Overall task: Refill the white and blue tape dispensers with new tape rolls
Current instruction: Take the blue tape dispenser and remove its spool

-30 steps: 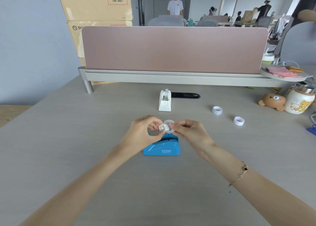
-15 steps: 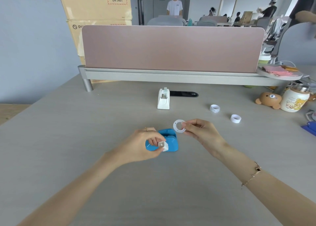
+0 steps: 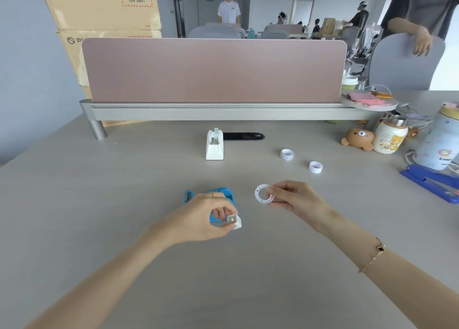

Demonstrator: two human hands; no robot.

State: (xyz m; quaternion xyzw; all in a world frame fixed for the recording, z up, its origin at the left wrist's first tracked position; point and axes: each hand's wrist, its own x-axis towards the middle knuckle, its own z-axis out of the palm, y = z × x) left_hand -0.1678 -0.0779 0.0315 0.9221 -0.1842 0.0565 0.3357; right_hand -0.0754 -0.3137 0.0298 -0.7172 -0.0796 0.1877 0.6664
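The blue tape dispenser point(image 3: 224, 194) lies on the grey desk, mostly hidden behind my left hand point(image 3: 203, 219). That hand pinches a small white hub piece point(image 3: 234, 221) just in front of the dispenser. To the right, my right hand point(image 3: 295, 199) pinches a thin white ring point(image 3: 263, 194) by its edge and holds it above the desk. The white tape dispenser point(image 3: 214, 144) stands farther back in the middle. Two tape rolls rest on the desk at the right: one with dark lines point(image 3: 287, 154) and a plain white one point(image 3: 315, 167).
A black flat object point(image 3: 244, 136) lies behind the white dispenser, under the pink divider point(image 3: 213, 70). At the far right sit a bear toy point(image 3: 357, 139), a printed jar point(image 3: 390, 136), a bottle point(image 3: 439, 142) and a blue stapler point(image 3: 431, 180). A person stands by a chair at the back right.
My hands, together above the blue dispenser a second ago, have pulled apart: the right took the white ring to the right, the left brought the hub piece down and toward me.
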